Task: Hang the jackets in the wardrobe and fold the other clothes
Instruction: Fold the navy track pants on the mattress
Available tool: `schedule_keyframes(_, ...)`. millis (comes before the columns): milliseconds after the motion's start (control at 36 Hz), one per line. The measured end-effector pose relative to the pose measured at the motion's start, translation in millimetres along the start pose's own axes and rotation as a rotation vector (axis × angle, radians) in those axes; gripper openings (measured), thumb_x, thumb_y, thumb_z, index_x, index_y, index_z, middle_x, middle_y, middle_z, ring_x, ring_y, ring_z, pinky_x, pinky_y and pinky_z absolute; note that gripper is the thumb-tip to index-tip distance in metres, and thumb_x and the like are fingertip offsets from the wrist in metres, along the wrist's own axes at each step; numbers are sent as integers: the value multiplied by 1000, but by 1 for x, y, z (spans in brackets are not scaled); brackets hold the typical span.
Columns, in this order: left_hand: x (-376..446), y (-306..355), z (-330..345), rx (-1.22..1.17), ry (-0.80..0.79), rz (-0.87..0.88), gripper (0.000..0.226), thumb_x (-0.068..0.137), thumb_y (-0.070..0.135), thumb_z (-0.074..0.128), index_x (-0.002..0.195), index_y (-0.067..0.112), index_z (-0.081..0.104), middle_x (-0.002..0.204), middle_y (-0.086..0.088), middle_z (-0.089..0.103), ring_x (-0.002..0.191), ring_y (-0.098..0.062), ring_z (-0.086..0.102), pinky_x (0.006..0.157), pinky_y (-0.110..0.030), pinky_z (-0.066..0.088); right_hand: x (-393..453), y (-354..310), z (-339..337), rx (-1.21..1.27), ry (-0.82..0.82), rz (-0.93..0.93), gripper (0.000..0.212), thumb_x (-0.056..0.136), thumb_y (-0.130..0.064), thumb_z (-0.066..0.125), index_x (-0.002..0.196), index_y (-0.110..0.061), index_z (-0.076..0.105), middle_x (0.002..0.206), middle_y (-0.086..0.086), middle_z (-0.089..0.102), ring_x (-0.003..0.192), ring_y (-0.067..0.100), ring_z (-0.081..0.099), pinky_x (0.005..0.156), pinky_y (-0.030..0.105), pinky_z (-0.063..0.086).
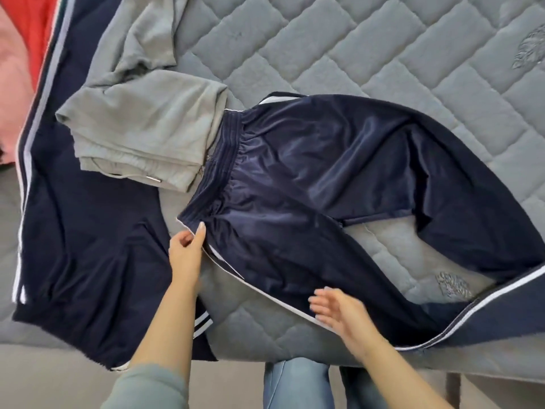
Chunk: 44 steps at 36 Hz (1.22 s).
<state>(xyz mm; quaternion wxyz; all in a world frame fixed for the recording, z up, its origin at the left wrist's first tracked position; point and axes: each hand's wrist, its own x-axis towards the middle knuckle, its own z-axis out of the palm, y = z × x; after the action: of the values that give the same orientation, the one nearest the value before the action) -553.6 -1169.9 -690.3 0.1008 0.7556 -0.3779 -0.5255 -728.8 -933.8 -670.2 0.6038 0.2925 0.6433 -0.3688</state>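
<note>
Navy track trousers (309, 184) spread flat on a bed (383, 54), both hands at their near edge.

Nearest, the right hand (336, 311) hovers blurred over the trouser leg, fingers seemingly straight and loose, holding nothing. The left hand (187, 249) touches the waistband corner, forefinger extended, other fingers lightly curled. Beyond lie a grey garment (141, 119) beside the waistband, a navy jacket (82, 231) at left, and red clothing (35, 28) farthest.

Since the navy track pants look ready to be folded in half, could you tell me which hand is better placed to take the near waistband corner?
Probably the left hand: its fingers already touch the navy track pants at the near waistband corner. The right hand, open and blurred, sits farther down the near leg.
</note>
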Motion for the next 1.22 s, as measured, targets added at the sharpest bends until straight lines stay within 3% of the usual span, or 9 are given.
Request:
schedule_keyframes(139,-8,15,16,-365,13,-73,23,95,31,61,78,16,57,81,1,60,87,-21,58,89,-39,50,8,39,-5,174,-184,293,53,88,-56,55,115,-10,59,118,16,64,110,28,60,80,43,53)
schedule_keyframes(389,-28,-46,-38,-471,393,-184,21,94,33,61,82,15,60,83,4,60,78,-14,58,70,-28,50,6,44,1,521,24,300,35,94,-30,62,116,-5,53,139,23,48,131,34,47,99,42,42)
schedule_keyframes(500,-33,-62,-41,-705,188,-364,28,99,29,56,121,11,57,123,-4,63,108,-21,61,98,-37,49,6,48,-6,663,134,245,53,94,-25,62,138,-5,41,141,19,48,131,30,48,105,40,40)
schedule_keyframes(583,-48,-70,-28,-544,136,-339,41,94,32,63,128,10,54,123,-4,62,106,-22,63,86,-34,53,4,50,-23,773,201,176,47,95,-24,60,138,-9,47,139,11,51,128,24,51,101,34,42)
schedule_keyframes(722,-81,-85,21,-568,4,-398,49,90,29,69,134,13,53,127,-5,63,109,-22,63,94,-38,52,6,39,-83,851,389,63,41,94,-23,61,133,-16,52,135,1,56,124,21,54,108,33,41)
schedule_keyframes(861,-119,-107,71,-658,-16,-454,35,98,27,57,130,15,52,134,-5,58,121,-22,57,94,-35,49,10,15,-166,728,718,-92,59,85,-22,73,137,-20,44,116,-2,46,94,17,52,81,27,43)
schedule_keyframes(944,-137,-122,84,-718,126,-429,41,99,26,56,136,11,47,138,-7,55,120,-27,57,98,-44,49,19,-2,-218,676,823,-218,63,87,-12,68,143,-13,38,130,2,53,102,21,53,85,33,41)
schedule_keyframes(1056,-151,-148,74,-619,327,-431,54,97,39,56,143,13,41,144,-3,47,121,-23,52,104,-39,44,26,-15,-272,186,967,-392,54,87,-5,57,137,-6,38,131,18,54,103,31,57,95,47,49)
schedule_keyframes(1222,-186,-184,86,-766,96,-431,25,101,35,49,122,22,52,141,3,53,125,-15,54,107,-33,42,33,-10,-347,12,992,-376,41,92,-13,49,130,-1,40,129,21,55,112,40,56,96,48,46)
